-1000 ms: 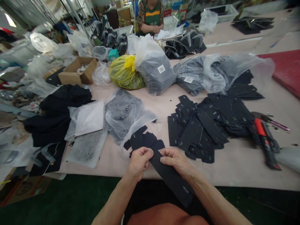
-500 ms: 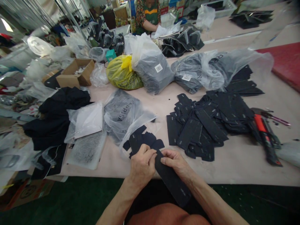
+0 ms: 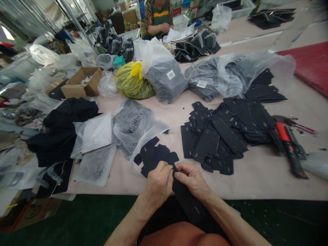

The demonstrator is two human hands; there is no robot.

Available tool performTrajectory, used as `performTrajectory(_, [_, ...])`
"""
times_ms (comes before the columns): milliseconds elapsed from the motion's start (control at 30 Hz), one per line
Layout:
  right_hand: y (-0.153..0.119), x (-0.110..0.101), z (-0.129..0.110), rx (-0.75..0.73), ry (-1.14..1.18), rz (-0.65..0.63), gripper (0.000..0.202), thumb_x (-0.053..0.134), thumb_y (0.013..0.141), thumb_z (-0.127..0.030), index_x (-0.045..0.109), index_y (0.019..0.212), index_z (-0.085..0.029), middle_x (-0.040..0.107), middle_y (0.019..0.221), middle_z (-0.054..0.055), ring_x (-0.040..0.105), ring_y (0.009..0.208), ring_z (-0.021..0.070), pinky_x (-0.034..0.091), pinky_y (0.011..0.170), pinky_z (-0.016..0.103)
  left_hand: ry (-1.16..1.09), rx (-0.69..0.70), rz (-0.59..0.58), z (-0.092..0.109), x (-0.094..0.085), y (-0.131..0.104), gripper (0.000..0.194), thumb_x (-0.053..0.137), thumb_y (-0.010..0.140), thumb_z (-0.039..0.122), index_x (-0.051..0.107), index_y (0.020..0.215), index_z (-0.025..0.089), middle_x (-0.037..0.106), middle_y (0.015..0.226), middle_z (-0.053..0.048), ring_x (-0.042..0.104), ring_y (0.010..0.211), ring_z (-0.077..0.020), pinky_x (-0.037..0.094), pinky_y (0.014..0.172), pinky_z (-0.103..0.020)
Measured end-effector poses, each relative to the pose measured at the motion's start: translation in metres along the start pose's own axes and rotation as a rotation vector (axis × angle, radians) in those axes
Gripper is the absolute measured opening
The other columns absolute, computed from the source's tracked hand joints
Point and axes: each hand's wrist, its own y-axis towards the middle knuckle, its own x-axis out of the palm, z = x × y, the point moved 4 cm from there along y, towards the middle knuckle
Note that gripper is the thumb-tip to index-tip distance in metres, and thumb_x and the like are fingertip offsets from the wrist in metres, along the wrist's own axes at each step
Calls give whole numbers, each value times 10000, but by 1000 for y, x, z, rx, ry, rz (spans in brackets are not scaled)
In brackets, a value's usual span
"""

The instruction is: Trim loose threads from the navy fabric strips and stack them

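A long black fabric strip with a small slit near its lower end hangs over the table's front edge. My left hand is closed on its upper end, fingertips pinched together. Right beside it, my right hand pinches the same end between thumb and fingers. Just beyond my hands lie several similar dark pieces, partly under a clear plastic bag with black lettering. A large heap of black strips spreads to the right of my hands.
At the right lie a red-and-black handled hammer and other tools. Filled plastic bags, a yellow bag and a cardboard box stand farther back. Black cloth and a white packet lie left. A person works across the table.
Both hands stay pinched at the strip's upper end, shifting only slightly. The strip's lower end has swung a little left. The person across has drawn their hands closer together.
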Motion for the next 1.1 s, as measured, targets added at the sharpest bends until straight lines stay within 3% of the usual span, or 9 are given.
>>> performTrajectory(200, [0, 0, 1, 29, 34, 31, 163, 650, 770, -336, 659, 763, -173, 561, 644, -22, 463, 595, 122, 376, 572, 248, -4, -55, 122, -6, 12, -3, 180, 415, 886, 94, 575, 849, 167, 569, 796, -57, 582, 748, -156, 488, 659, -257])
performTrajectory(367, [2, 2, -5, 171, 96, 40, 171, 686, 690, -333, 651, 734, -172, 561, 584, -32, 444, 508, 100, 335, 476, 225, -237, -377, 209, -21, 6, -2, 142, 470, 870, 167, 572, 772, 178, 570, 728, -22, 561, 685, -146, 451, 635, -256])
performTrajectory(500, [4, -8, 0, 277, 106, 77, 184, 702, 639, -334, 619, 684, -176, 582, 563, -30, 474, 474, 103, 370, 460, 230, -472, -666, 267, -53, -7, -17, 154, 522, 865, 304, 604, 831, 178, 553, 635, 16, 492, 529, -108, 377, 510, -212])
performTrajectory(600, [9, -40, 1, 299, 51, 167, 242, 710, 644, -382, 628, 749, -180, 624, 598, -9, 522, 484, 132, 416, 467, 259, -573, -825, 354, -88, -26, -42, 197, 533, 842, 359, 595, 871, 175, 544, 592, 32, 463, 471, -98, 362, 484, -202])
performTrajectory(667, [15, -74, -10, 208, -97, 268, 326, 700, 675, -409, 656, 900, -176, 657, 677, 13, 572, 552, 163, 462, 517, 289, -506, -869, 339, -109, -41, -65, 189, 539, 810, 332, 596, 890, 171, 582, 623, 16, 518, 517, -120, 403, 526, -218])
performTrajectory(767, [20, -130, -46, -46, -604, 580, 410, 640, 739, -369, 649, 1098, -169, 662, 780, 47, 618, 706, 222, 506, 685, 379, -269, -905, 192, -133, -58, -106, 160, 493, 751, 232, 609, 844, 176, 653, 735, -25, 612, 686, -177, 453, 636, -262])
performTrajectory(867, [20, -154, -81, -287, -1135, 879, 464, 611, 773, -284, 598, 1219, -157, 632, 1093, 159, 579, 1038, 340, 443, 890, 520, 61, -1000, -14, -150, -64, -151, 157, 427, 737, 180, 560, 658, 205, 658, 709, -24, 622, 732, -199, 433, 686, -283])
performTrajectory(967, [27, -132, -80, -406, -1193, 836, 365, 599, 811, -280, 618, 1152, -151, 631, 1104, 163, 571, 1058, 326, 447, 904, 482, 301, -1156, -200, -161, -58, -190, 213, 393, 802, 205, 597, 742, 223, 692, 764, -46, 642, 755, -235, 411, 674, -311])
performTrajectory(1100, [44, -43, -29, -246, -1017, 355, 201, 597, 834, -280, 649, 984, -157, 668, 880, 76, 626, 788, 217, 484, 739, 333, 400, -1275, -444, -164, -39, -220, 316, 364, 897, 376, 626, 893, 199, 716, 864, -130, 673, 839, -306, 418, 674, -354])
